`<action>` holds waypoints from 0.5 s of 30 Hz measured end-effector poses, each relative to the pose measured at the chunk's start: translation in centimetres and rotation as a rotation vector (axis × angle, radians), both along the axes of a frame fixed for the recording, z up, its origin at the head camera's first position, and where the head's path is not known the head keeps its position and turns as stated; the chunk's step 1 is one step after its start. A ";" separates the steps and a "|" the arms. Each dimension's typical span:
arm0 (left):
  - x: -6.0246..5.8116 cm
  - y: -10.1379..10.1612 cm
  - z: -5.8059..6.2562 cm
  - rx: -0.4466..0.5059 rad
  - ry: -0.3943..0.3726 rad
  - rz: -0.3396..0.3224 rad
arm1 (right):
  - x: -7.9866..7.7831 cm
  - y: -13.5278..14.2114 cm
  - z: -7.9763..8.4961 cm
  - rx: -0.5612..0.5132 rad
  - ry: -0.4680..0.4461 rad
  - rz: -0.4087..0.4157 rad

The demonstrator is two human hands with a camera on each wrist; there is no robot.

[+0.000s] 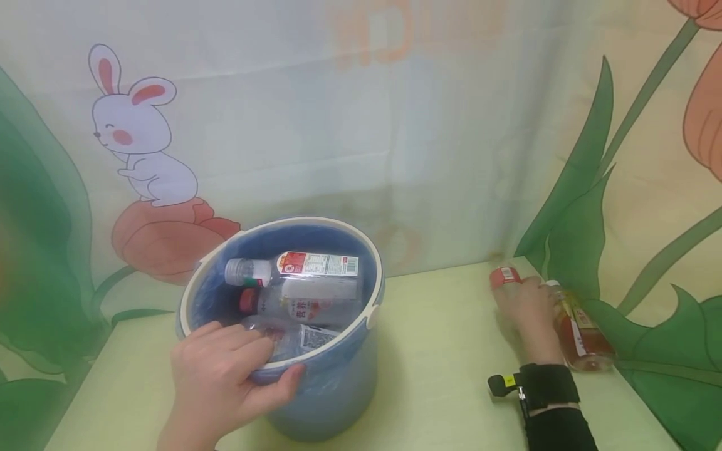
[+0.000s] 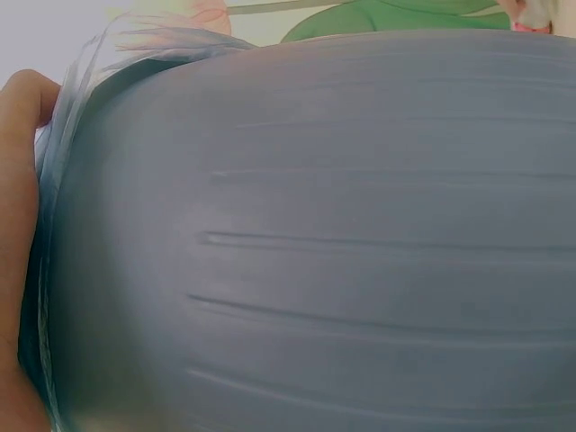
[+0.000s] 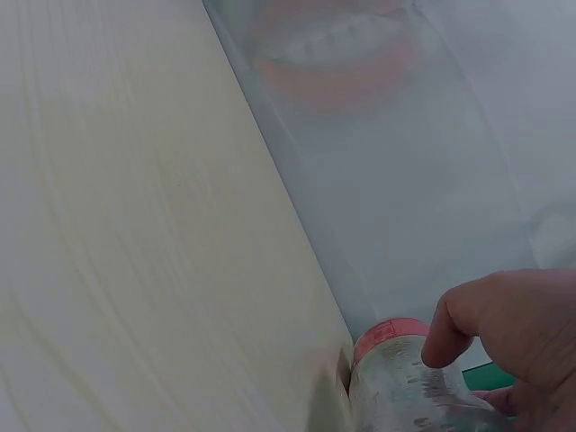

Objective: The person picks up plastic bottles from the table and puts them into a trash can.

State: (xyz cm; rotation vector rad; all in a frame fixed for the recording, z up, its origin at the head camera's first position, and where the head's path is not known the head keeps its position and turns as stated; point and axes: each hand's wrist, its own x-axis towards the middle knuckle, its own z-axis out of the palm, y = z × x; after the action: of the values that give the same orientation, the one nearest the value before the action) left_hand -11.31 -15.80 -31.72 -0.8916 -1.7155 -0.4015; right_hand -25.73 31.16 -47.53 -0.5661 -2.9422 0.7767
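Observation:
My left hand (image 1: 217, 373) grips the near rim of a blue bucket (image 1: 327, 394), its thumb outside the wall. In the left wrist view, the ribbed bucket wall (image 2: 342, 216) fills most of the frame. Inside the bucket lie several clear plastic bottles, among them one with a red and white label (image 1: 318, 264) on top. At the table's far right, my right hand (image 1: 524, 310) holds a small clear bottle with a red end (image 3: 400, 382), thumb and fingers about its side. Right beside that hand lies a larger bottle (image 1: 589, 344) with a white cap and reddish-brown lower part.
The bucket stands on a pale yellow-green table (image 1: 440, 351), left of the middle. A printed curtain (image 1: 440, 138) with a rabbit and flowers hangs along the back and sides of the table. A thin bluish liner (image 2: 117, 54) folds over the bucket's rim.

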 end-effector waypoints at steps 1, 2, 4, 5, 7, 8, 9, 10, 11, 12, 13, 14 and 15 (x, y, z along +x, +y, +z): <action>0.0 0.0 0.0 0.001 0.001 0.000 | 0.0 -0.1 0.0 -0.003 0.002 0.000; 0.0 0.0 0.0 0.001 0.004 -0.001 | 0.0 -0.2 -0.1 -0.009 0.004 -0.001; 0.0 0.0 0.0 0.003 0.007 -0.001 | 0.0 -0.4 -0.2 -0.022 0.011 0.000; 0.0 0.0 0.0 0.004 0.008 -0.002 | 0.1 -0.4 -0.3 -0.031 0.013 0.001; 0.0 0.0 0.0 0.004 0.009 -0.002 | 0.1 -0.6 -0.5 -0.045 0.017 0.002; 0.0 0.0 0.0 0.004 0.009 -0.001 | 0.1 -0.6 -0.6 -0.051 0.019 0.002; 0.0 0.0 -0.1 0.003 0.008 -0.001 | 0.1 -0.6 -0.7 -0.059 0.019 0.001; 0.0 0.0 -0.1 0.003 0.008 0.000 | 0.0 -0.6 -0.7 -0.067 0.019 0.000; 0.0 0.0 -0.1 0.002 0.008 0.001 | 0.0 -0.6 -0.8 -0.072 0.017 0.001; 0.0 0.0 -0.1 0.002 0.009 0.002 | 0.0 -0.5 -0.9 -0.081 0.015 0.003; 0.0 0.0 -0.1 0.001 0.009 0.002 | -0.1 -0.5 -0.9 -0.084 0.016 0.009; 0.0 0.0 -0.1 0.002 0.011 0.001 | -0.2 -0.4 -1.0 -0.095 0.014 0.012; 0.0 0.0 -0.1 0.003 0.011 0.001 | -0.2 -0.4 -1.0 -0.108 0.011 0.017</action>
State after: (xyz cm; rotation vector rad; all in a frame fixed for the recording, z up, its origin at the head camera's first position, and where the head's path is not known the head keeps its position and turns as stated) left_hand -11.31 -15.80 -31.78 -0.8894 -1.7053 -0.3974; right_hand -25.96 30.77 -48.52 -0.5423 -2.9130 0.9415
